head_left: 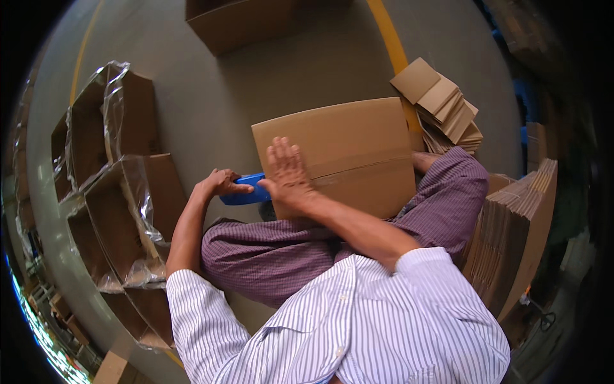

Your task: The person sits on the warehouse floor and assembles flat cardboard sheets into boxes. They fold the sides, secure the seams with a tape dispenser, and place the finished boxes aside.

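A closed brown cardboard box [358,137] sits in front of my crossed legs, with a seam running across its upper face. My right hand [289,171] lies flat on the box near its left edge, fingers stretched out. Just left of the box, my left hand [225,183] grips a blue tape dispenser [246,194] whose front end is up against the box's left side. Part of the dispenser is hidden behind my right thumb and the box edge.
Open cartons with clear plastic film [118,185] stand at my left. Folded cardboard pieces [448,105] are piled beyond my right knee. Flattened cartons [511,224] stand upright at my right. Another cardboard box [246,25] is ahead. A yellow line [388,35] crosses the grey floor [320,77].
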The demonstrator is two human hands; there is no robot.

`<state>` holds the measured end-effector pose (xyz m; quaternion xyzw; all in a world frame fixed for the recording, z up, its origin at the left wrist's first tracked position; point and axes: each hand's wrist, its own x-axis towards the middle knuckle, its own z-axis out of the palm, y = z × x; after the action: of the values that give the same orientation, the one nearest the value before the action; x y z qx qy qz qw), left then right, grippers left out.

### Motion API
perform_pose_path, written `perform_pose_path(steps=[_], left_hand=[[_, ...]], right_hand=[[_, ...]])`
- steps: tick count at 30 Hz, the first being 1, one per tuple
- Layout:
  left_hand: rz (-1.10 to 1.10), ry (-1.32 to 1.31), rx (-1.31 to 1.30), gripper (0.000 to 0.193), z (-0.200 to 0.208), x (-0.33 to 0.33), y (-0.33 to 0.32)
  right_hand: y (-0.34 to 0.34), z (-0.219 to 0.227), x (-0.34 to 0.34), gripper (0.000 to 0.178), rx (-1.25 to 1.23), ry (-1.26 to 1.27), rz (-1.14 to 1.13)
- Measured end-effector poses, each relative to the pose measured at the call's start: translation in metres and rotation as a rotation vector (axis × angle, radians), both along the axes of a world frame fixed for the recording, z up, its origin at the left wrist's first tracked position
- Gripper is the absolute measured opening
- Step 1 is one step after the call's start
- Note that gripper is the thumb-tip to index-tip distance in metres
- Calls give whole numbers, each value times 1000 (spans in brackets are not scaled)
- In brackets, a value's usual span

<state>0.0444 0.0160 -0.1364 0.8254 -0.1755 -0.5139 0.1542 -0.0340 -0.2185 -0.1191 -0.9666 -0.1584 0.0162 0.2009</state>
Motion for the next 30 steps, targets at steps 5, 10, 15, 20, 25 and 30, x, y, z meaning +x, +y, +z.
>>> perform_pose_path(steps=[5, 10, 15, 20, 25, 30], left_hand=[[139, 130, -22, 81, -14, -11, 4], [234, 236, -51, 81, -23, -13, 7], [197, 307, -50, 77, -35, -4, 8], [149, 218, -59, 72, -40, 0, 0], [-57, 34, 17, 70, -15, 6, -18], [-129, -383, -60, 72, 6, -12, -15]], right_hand=[[27, 5, -2, 92, -167, 62, -71], [26, 2, -3, 87, -107, 41, -88], [25, 3, -3, 86, -22, 45, -103], [23, 6, -1, 86, 1, 78, -74], [19, 8, -3, 85, 33, 88, -71], [21, 3, -2, 85, 72, 70, -94]])
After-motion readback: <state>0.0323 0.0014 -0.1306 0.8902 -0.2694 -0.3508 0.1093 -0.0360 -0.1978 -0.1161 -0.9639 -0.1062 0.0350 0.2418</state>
